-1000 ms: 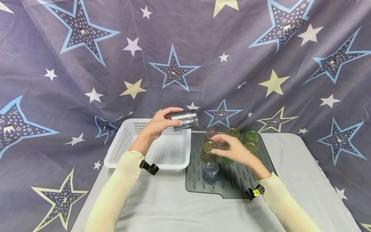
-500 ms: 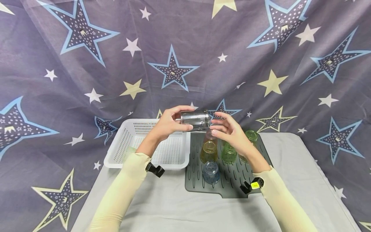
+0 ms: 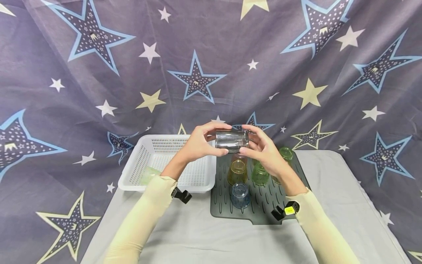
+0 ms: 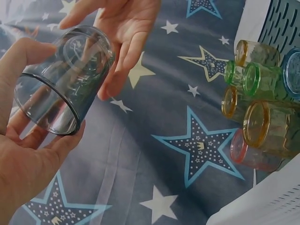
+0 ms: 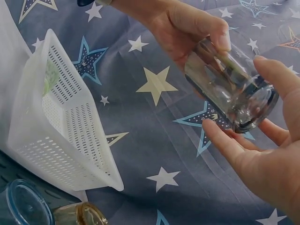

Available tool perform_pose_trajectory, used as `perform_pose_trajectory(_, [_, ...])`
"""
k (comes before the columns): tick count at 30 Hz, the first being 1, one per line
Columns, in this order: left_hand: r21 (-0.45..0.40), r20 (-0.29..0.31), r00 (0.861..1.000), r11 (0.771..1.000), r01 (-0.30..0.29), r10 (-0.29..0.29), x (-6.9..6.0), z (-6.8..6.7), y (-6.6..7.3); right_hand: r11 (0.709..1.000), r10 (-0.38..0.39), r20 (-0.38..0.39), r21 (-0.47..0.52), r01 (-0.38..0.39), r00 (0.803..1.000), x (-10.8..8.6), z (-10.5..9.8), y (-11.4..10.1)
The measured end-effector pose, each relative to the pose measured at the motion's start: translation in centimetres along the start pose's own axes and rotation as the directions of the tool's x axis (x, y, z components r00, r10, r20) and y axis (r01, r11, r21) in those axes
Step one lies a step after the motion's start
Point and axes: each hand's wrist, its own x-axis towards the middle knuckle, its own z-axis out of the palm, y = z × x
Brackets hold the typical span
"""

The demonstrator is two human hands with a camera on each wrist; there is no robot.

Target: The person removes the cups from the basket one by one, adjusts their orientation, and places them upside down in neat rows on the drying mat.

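A clear drinking glass (image 3: 232,141) lies sideways in the air between both hands, above the back edge of the grey drying mat (image 3: 221,211). My left hand (image 3: 199,143) grips its rim end, thumb on the near side and fingers on the far side. In the left wrist view the open rim of the glass (image 4: 49,105) faces the left palm. My right hand (image 3: 265,152) holds the base end between thumb and fingers. The right wrist view shows the thick base of the glass (image 5: 255,110) turned toward the right palm (image 5: 276,161).
Upside down on the mat stand a blue glass (image 3: 240,196), a yellow glass (image 3: 237,172), a green glass (image 3: 260,174) and several others, partly hidden by the right hand. A white perforated basket (image 3: 212,176) at left contains a pale green glass (image 3: 150,174). A starred curtain (image 3: 211,55) hangs behind.
My left hand has carried the clear glass rightward. The right hand has risen from over the mat and taken hold of the base end. The pale green glass in the basket has come into view.
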Motion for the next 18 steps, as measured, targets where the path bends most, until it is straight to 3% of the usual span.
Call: perform_pose_trajectory(18, [-0.006,0.035,0.998,0.998,-0.055,0.055,0.31,1.06,-0.99,0.998,-0.039,-0.047,-0.052,0.036,0.998,-0.11,-0.15,-0.12])
